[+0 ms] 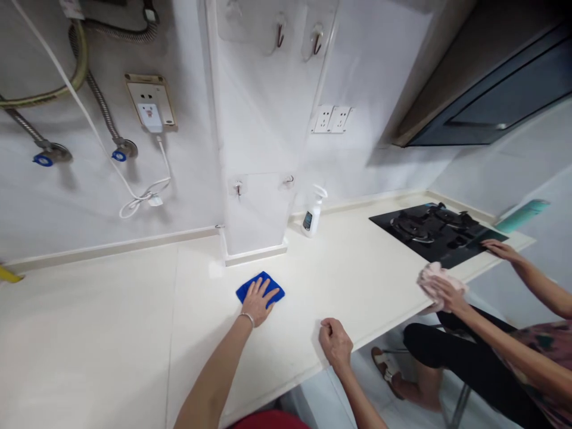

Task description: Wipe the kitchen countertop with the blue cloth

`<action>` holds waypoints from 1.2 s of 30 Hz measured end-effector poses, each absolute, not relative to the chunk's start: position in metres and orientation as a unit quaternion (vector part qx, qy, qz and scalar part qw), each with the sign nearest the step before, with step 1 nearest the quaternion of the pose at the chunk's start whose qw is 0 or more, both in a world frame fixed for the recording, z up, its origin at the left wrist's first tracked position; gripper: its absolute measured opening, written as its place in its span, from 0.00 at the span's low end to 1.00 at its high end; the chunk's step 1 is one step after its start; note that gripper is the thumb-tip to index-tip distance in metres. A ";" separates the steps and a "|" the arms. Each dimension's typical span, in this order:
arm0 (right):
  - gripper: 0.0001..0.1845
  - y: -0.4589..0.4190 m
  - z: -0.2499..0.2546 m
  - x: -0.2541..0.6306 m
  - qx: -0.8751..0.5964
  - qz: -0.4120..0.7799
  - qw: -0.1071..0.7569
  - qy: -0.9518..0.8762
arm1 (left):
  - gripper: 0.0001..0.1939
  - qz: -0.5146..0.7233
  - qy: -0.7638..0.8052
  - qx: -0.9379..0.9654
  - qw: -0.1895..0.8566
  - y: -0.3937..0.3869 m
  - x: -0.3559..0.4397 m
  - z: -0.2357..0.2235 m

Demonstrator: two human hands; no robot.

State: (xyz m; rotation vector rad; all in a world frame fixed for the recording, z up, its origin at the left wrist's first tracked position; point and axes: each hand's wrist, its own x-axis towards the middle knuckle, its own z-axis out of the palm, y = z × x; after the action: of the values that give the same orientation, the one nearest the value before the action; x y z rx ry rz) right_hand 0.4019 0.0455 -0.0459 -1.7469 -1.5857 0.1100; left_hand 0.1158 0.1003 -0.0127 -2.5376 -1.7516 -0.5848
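Observation:
My left hand (258, 301), with a bracelet at the wrist, lies on a blue cloth (243, 291) on the white countertop (339, 274). Its fingers are spread over the cloth, pressing it flat rather than gripping it. The cloth is folded or small, just in front of the wall column's base. Further right, my right hand (335, 342) rests at the front edge of the countertop, curled into a loose fist. Nothing shows in it.
A white spray bottle (313, 211) stands beside the column (257, 214). At right, a seated person has one hand on a pink cloth (431, 280) and the other at the black gas hob (435, 232). A range hood (487, 89) hangs above. A cord (134, 199) dangles at left.

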 end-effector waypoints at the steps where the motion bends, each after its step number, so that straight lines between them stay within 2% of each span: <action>1: 0.14 0.046 -0.046 0.402 -0.683 0.041 0.382 -0.621 | 0.25 -0.191 -0.576 -0.795 0.004 0.100 0.104 -0.011; 11: 0.14 0.047 -0.051 0.405 -0.694 0.066 0.387 -0.604 | 0.25 -0.154 -0.761 -0.629 0.033 0.052 -0.038 0.000; 15: 0.14 0.047 -0.049 0.404 -0.692 0.080 0.407 -0.591 | 0.26 -0.154 -0.793 -0.588 0.045 0.034 -0.059 0.000; 19: 0.16 0.047 -0.048 0.402 -0.696 0.097 0.422 -0.573 | 0.25 -0.162 -0.787 -0.593 0.054 0.028 -0.033 -0.001; 23: 0.18 0.047 -0.045 0.399 -0.698 0.107 0.419 -0.572 | 0.25 -0.173 -0.689 -0.704 -0.001 0.024 0.035 -0.005; 29: 0.17 0.047 -0.037 0.400 -0.695 0.111 0.401 -0.586 | 0.39 -0.185 -0.491 -0.842 -0.126 0.008 0.141 -0.006; 32: 0.17 0.046 -0.030 0.401 -0.685 0.111 0.403 -0.596 | 0.34 -0.186 -0.422 -0.868 -0.185 0.003 0.144 0.004; 36: 0.20 0.039 -0.009 0.373 -0.606 0.107 0.419 -0.668 | 0.26 -0.277 -0.519 -0.783 -0.203 -0.012 0.085 0.022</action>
State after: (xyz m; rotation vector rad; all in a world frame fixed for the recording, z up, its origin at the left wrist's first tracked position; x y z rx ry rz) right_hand 0.3732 0.0385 -0.0090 -1.5193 -1.6744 0.2690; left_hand 0.0851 -0.0124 0.0220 -2.8377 -1.8823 -1.0062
